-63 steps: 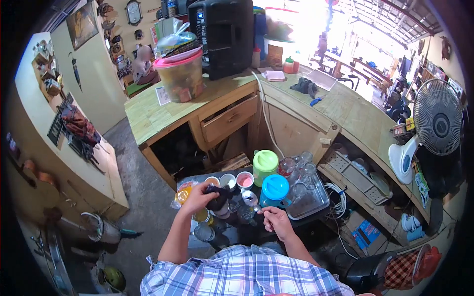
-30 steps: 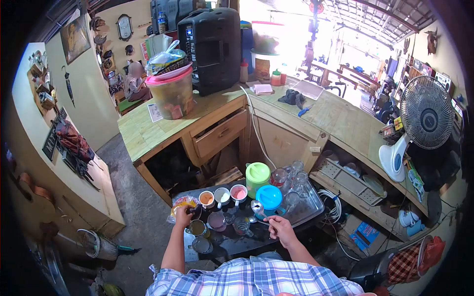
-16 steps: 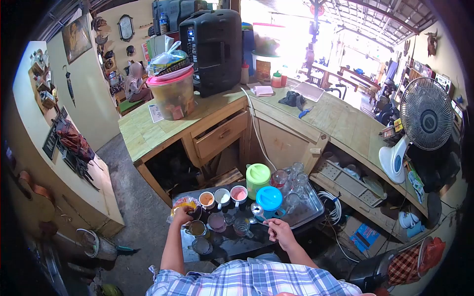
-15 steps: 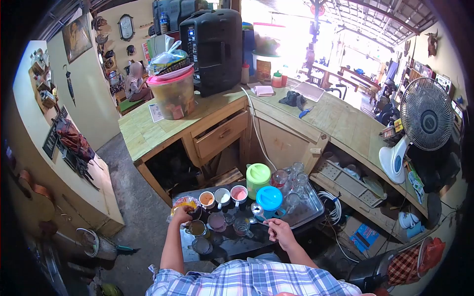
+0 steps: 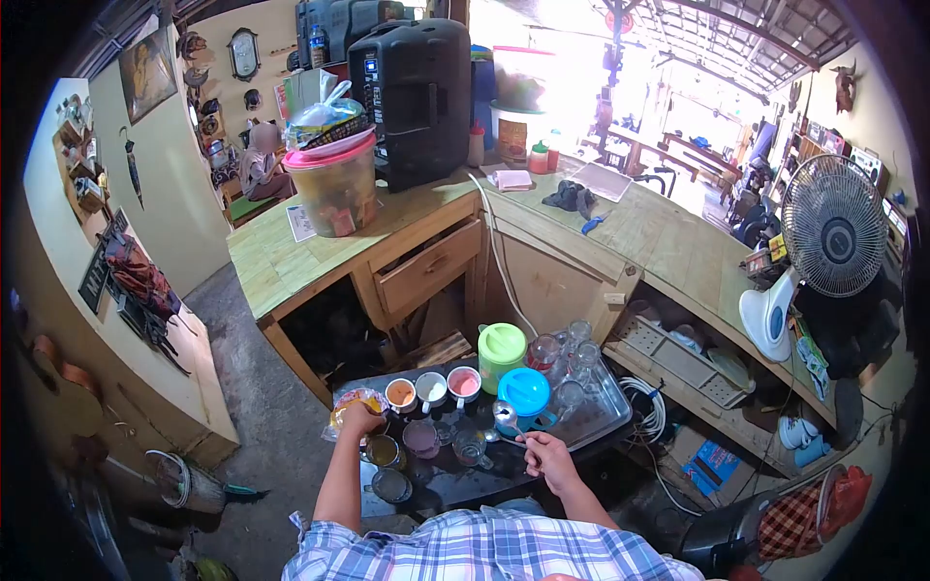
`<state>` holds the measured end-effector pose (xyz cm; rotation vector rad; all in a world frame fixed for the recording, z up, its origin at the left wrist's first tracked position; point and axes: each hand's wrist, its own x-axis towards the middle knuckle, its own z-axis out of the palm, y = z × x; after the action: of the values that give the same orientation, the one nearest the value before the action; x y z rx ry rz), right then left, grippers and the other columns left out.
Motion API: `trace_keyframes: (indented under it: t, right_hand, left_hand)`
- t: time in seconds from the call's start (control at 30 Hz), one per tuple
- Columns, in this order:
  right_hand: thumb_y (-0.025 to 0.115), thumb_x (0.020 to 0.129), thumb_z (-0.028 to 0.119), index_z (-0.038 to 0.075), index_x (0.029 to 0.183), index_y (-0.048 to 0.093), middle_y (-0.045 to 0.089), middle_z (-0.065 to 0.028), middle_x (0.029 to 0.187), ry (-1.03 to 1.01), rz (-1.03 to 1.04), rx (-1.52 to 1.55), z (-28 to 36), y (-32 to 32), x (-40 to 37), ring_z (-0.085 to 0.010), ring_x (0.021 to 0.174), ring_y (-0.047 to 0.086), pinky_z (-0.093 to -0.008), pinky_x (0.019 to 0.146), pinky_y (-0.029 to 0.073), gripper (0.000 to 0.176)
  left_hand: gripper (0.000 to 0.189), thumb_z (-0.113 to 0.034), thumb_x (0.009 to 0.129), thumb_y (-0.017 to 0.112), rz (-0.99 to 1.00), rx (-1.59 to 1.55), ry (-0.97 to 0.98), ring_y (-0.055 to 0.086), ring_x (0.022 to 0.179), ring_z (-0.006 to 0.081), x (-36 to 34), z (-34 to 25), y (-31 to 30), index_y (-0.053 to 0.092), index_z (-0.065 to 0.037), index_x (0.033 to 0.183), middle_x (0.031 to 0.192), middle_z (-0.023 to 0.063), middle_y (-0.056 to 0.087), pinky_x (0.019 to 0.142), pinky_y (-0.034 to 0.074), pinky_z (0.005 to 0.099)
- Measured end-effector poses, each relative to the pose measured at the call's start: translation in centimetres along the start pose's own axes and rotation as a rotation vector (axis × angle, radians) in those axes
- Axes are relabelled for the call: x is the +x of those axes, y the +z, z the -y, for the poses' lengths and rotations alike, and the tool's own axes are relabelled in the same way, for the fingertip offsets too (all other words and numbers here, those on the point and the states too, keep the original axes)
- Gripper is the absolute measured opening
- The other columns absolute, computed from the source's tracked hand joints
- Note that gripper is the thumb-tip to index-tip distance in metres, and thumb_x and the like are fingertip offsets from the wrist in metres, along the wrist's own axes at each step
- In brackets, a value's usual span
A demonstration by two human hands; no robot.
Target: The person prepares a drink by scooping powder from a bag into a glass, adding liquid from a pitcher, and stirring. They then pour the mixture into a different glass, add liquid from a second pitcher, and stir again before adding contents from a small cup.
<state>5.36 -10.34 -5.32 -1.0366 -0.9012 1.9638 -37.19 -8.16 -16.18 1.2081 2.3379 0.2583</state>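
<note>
L hand: left hand at near-left edge of the table, fingers curled shut on top of a small bag w/ orange stuff inside. Looks like a pinch grip; too small to tell more.
R hand: right hand near-centre, closed round the handle end of a spoon.
Spoon: bowl points far-left and sits just near side of the blue-lid jug, above the glass mugs. Can't tell if it's loaded or touching anything.
Cups: 3 cups in a row, far side of both hands, contents orange, pale & pink left to right.
Mugs: 4 or so, betw. the two hands. One just near side of L hand holds brownish liquid.
Jugs: green-lid jug far side of blue one, both lids on.
Tray: tray of upturned glasses to the right, apart from R hand.
Step (my read): prob. mid-portioning, bag steadied by L hand while the spoon is ready over the mugs. No scoop or stir seen.
Next move needs: keep the spoon level, bring it across to the bag mouth or a cup w/o clipping mug rims, since they're packed close. L hand has to hold the bag open & upright so nothing spills.
</note>
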Motion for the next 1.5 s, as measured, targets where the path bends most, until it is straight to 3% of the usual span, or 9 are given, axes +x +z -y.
trace_keyframes:
  t: [0.33, 0.6, 0.77, 0.87, 0.93, 0.97, 1.13, 1.3, 1.5]
  right_hand:
    - [0.049, 0.096, 0.014, 0.002, 0.105, 0.06, 0.044, 0.0012, 0.059, -0.01, -0.044, -0.007, 0.3, -0.3, 0.2, -0.0058, 0.048, 0.035, -0.0213, 0.043, 0.029, 0.018]
    - [0.05, 0.095, 0.015, 0.002, 0.105, 0.06, 0.046, 0.0011, 0.059, 0.011, -0.014, -0.025, -0.3, 0.2, 0.6, -0.0051, 0.046, 0.036, -0.0207, 0.043, 0.031, 0.019]
    - [0.049, 0.094, 0.012, 0.002, 0.111, 0.058, 0.048, 0.0003, 0.062, 0.038, 0.008, -0.025, -0.6, 0.6, 1.2, -0.0045, 0.046, 0.035, -0.0201, 0.045, 0.031, 0.022]
    - [0.048, 0.093, 0.01, 0.002, 0.113, 0.058, 0.05, -0.0007, 0.066, 0.043, 0.019, -0.044, -0.1, 1.3, 1.2, -0.0042, 0.046, 0.034, -0.02, 0.046, 0.032, 0.024]
    - [0.048, 0.092, 0.01, 0.002, 0.114, 0.057, 0.051, -0.0014, 0.068, 0.039, 0.027, -0.032, -0.1, 1.4, 1.3, -0.0042, 0.047, 0.035, -0.0201, 0.047, 0.033, 0.025]
    - [0.048, 0.092, 0.01, 0.002, 0.115, 0.057, 0.052, -0.002, 0.07, 0.036, 0.032, -0.023, 0.0, 1.3, 1.3, -0.0042, 0.047, 0.035, -0.0201, 0.048, 0.034, 0.026]
    - [0.049, 0.092, 0.007, 0.002, 0.12, 0.057, 0.054, -0.0012, 0.074, -0.007, -0.023, 0.024, -0.7, 1.1, 1.8, -0.0049, 0.055, 0.041, -0.0207, 0.054, 0.039, 0.03]
    - [0.055, 0.09, 0.004, 0.003, 0.12, 0.061, 0.055, 0.0014, 0.079, -0.085, -0.081, -0.096, -1.5, -0.5, 2.3, -0.0061, 0.061, 0.048, -0.0206, 0.058, 0.041, 0.031]
    - [0.06, 0.087, 0.002, 0.002, 0.117, 0.063, 0.06, -0.0006, 0.083, -0.139, -0.223, -0.153, -1.5, -1.6, 0.8, -0.0071, 0.064, 0.052, -0.0203, 0.058, 0.043, 0.03]
  left_hand:
    - [0.015, -0.019, 0.064, 0.076, -0.417, 0.093, 0.065, 0.067, 0.075, 0.0296, -0.1, -0.2, 0.3, 0.074, -0.01, 0.076, 0.08, 0.0131, 0.069, 0.072, 0.054, 0.04]
    - [0.012, -0.019, 0.068, 0.073, -0.224, -0.043, 0.106, 0.067, 0.074, 0.0275, -3.9, 2.8, -0.5, 0.075, -0.011, 0.076, 0.08, 0.011, 0.07, 0.07, 0.054, 0.0381]
    - [0.036, -0.012, 0.069, 0.073, -0.095, -0.106, 0.13, 0.066, 0.085, 0.0283, -6.2, 2.4, -1.5, 0.067, -0.002, 0.103, 0.097, 0.0176, 0.067, 0.076, 0.052, 0.037]
    - [0.03, -0.006, 0.07, 0.069, -0.535, -0.359, 0.34, 0.061, 0.079, 0.0273, -11.1, -2.4, -3.2, 0.062, -0.001, 0.099, 0.085, 0.0134, 0.061, 0.07, 0.05, 0.0362]
    - [0.02, -0.006, 0.074, 0.067, -0.442, -0.616, 0.412, 0.06, 0.07, 0.0174, -13.0, -4.1, -1.1, 0.064, -0.001, 0.094, 0.078, 0.0092, 0.061, 0.062, 0.047, 0.0304]
    - [0.015, -0.008, 0.078, 0.067, -0.139, -0.816, 0.325, 0.058, 0.07, 0.0106, -14.8, -5.7, -0.8, 0.065, -0.002, 0.091, 0.078, 0.0045, 0.062, 0.062, 0.047, 0.027]
    - [0.045, -0.009, 0.086, 0.063, 0.834, -0.883, 0.313, 0.053, 0.074, 0.0057, -16.6, -7.6, 8.2, 0.05, -0.003, 0.129, 0.09, -0.0026, 0.06, 0.067, 0.044, 0.0207]
    - [0.086, -0.015, 0.085, 0.068, 0.991, -0.704, 0.073, 0.057, 0.085, 0.0145, -16.3, -10.4, 14.3, 0.01, -0.01, 0.149, 0.1, 0.008, 0.06, 0.069, 0.047, 0.0281]
    - [0.083, -0.014, 0.083, 0.07, 0.992, -0.977, 0.06, 0.057, 0.082, 0.0107, -14.8, -10.8, 16.6, 0.018, -0.02, 0.147, 0.096, 0.0026, 0.061, 0.067, 0.047, 0.0262]
